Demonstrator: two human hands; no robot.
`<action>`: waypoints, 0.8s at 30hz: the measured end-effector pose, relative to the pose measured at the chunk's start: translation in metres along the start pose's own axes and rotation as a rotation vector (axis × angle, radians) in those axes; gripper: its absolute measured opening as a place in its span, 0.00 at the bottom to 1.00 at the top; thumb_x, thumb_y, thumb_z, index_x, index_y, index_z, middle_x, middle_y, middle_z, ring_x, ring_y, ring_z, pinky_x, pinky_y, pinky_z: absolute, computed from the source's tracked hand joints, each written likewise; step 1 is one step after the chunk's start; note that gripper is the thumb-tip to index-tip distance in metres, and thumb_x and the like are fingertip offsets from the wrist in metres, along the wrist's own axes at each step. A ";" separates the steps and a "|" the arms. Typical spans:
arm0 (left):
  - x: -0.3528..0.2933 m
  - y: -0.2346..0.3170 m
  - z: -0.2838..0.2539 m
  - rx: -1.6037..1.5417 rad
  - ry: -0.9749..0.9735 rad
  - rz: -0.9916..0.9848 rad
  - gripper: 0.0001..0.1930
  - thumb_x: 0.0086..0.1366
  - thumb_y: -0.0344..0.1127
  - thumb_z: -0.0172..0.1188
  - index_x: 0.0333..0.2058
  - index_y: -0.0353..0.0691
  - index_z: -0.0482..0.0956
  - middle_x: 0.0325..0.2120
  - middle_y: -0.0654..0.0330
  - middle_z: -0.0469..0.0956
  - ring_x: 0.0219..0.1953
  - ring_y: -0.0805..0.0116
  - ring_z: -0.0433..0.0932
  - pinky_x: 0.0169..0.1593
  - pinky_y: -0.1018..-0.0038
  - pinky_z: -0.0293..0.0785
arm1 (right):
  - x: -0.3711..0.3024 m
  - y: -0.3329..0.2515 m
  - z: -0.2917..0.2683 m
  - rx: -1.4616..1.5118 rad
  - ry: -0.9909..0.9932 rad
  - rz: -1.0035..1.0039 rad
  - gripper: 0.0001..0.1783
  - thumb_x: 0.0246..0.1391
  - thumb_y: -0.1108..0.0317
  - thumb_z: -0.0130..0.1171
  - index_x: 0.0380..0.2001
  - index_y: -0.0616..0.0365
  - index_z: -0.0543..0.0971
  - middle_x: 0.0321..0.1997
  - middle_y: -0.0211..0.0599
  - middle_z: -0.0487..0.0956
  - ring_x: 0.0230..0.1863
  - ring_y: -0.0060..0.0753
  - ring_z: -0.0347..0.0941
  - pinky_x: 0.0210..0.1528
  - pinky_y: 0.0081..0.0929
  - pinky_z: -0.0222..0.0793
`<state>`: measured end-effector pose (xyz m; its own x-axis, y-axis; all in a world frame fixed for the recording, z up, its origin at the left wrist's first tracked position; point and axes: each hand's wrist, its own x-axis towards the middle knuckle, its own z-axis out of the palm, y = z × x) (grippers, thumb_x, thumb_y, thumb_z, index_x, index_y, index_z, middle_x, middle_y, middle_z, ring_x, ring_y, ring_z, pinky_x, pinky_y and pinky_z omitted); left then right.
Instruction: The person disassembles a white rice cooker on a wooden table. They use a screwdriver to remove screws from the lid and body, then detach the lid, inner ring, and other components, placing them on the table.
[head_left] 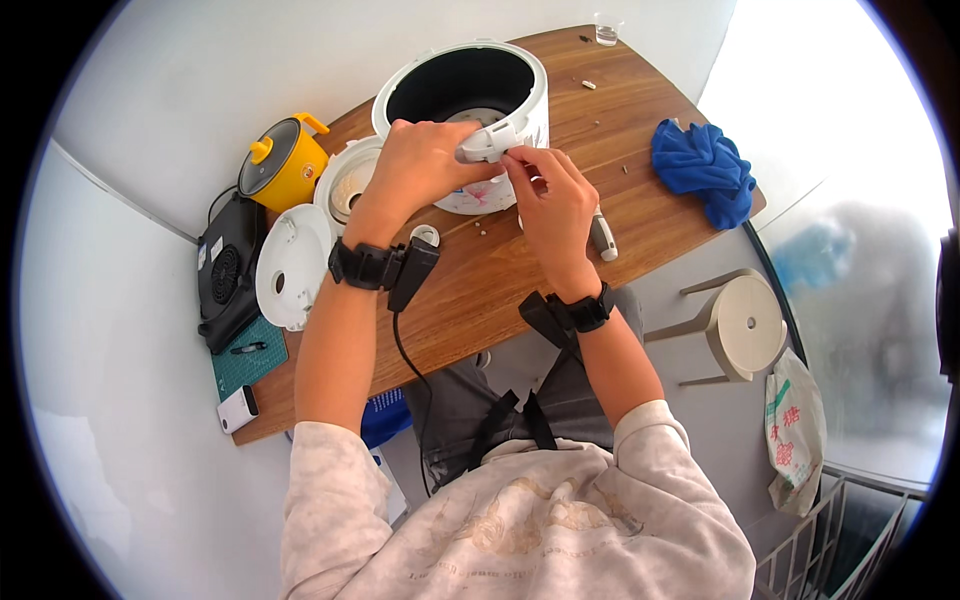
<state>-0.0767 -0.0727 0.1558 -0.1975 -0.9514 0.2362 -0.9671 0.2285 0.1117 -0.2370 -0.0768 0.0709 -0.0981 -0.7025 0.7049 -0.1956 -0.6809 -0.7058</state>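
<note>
A white rice cooker body (540, 110) with a dark inside stands on the wooden table in front of me. At its near rim my left hand (425, 165) is closed around a white plastic bracket-like piece (487, 143). Whether that piece is fixed to the rim or loose, I cannot tell. My right hand (553, 195) pinches at the right end of the piece; anything small between its fingertips is hidden. Beside my right hand lies a tool with a light grey handle (604, 238). A small white ring-shaped part (426, 236) rests near my left wrist.
Left of the cooker are a white ring-shaped part (335, 185), a white lid-like disc (291, 250), a yellow pot (305, 172), a black appliance (228, 265) and a green mat (265, 350). A blue cloth (703, 170) and a clear cup (607, 30) lie right; a stool (750, 325) stands beyond the table.
</note>
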 end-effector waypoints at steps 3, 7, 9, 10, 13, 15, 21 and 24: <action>-0.001 -0.003 0.003 -0.005 0.037 0.023 0.21 0.57 0.52 0.71 0.42 0.43 0.85 0.29 0.51 0.85 0.32 0.51 0.84 0.40 0.65 0.79 | 0.004 -0.006 -0.001 0.039 0.016 0.041 0.05 0.54 0.72 0.69 0.33 0.59 0.83 0.31 0.35 0.84 0.27 0.30 0.81 0.30 0.24 0.75; -0.001 0.003 0.001 0.050 0.000 0.011 0.22 0.58 0.54 0.69 0.42 0.44 0.84 0.29 0.53 0.85 0.32 0.51 0.83 0.40 0.62 0.75 | 0.003 -0.003 0.002 0.047 0.047 0.046 0.04 0.54 0.73 0.69 0.33 0.60 0.83 0.31 0.35 0.84 0.28 0.30 0.81 0.29 0.24 0.75; -0.003 0.006 0.000 0.049 -0.003 -0.007 0.22 0.58 0.55 0.69 0.42 0.44 0.84 0.28 0.54 0.85 0.33 0.52 0.83 0.41 0.62 0.72 | 0.004 -0.002 0.001 0.057 0.057 0.047 0.05 0.54 0.73 0.69 0.33 0.60 0.83 0.31 0.35 0.84 0.27 0.30 0.81 0.29 0.24 0.75; -0.002 0.005 0.001 0.010 -0.010 -0.012 0.22 0.58 0.55 0.69 0.42 0.45 0.84 0.29 0.54 0.85 0.33 0.52 0.83 0.41 0.62 0.71 | 0.003 -0.001 0.002 0.057 0.066 0.030 0.05 0.54 0.73 0.69 0.34 0.59 0.83 0.31 0.36 0.84 0.27 0.30 0.81 0.29 0.24 0.75; 0.000 0.003 0.001 -0.048 -0.016 -0.020 0.22 0.58 0.55 0.69 0.43 0.45 0.85 0.29 0.54 0.85 0.34 0.53 0.83 0.42 0.62 0.70 | 0.001 0.004 0.005 0.033 0.082 -0.031 0.05 0.54 0.73 0.69 0.34 0.59 0.83 0.31 0.37 0.85 0.27 0.31 0.81 0.29 0.25 0.75; -0.001 0.005 -0.001 -0.005 0.003 -0.019 0.21 0.58 0.54 0.69 0.42 0.45 0.85 0.29 0.54 0.85 0.34 0.53 0.83 0.42 0.63 0.70 | -0.001 0.007 0.006 -0.012 0.076 -0.084 0.05 0.54 0.73 0.69 0.35 0.59 0.84 0.32 0.38 0.85 0.27 0.32 0.81 0.30 0.25 0.76; 0.000 0.005 0.001 -0.018 0.008 -0.004 0.20 0.58 0.52 0.68 0.43 0.46 0.85 0.29 0.53 0.85 0.33 0.52 0.83 0.42 0.63 0.71 | -0.002 0.006 0.004 -0.028 0.089 -0.119 0.08 0.53 0.75 0.69 0.38 0.59 0.83 0.33 0.39 0.85 0.29 0.34 0.83 0.30 0.25 0.76; -0.001 0.005 0.000 -0.035 -0.001 -0.027 0.20 0.59 0.52 0.67 0.43 0.46 0.85 0.29 0.52 0.85 0.34 0.52 0.83 0.43 0.63 0.72 | -0.003 0.004 0.005 -0.015 0.080 -0.112 0.08 0.53 0.75 0.69 0.38 0.59 0.83 0.33 0.39 0.85 0.28 0.36 0.82 0.29 0.27 0.76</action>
<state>-0.0808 -0.0703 0.1565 -0.1714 -0.9576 0.2315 -0.9659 0.2096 0.1518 -0.2330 -0.0786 0.0657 -0.1526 -0.6032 0.7828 -0.2242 -0.7503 -0.6219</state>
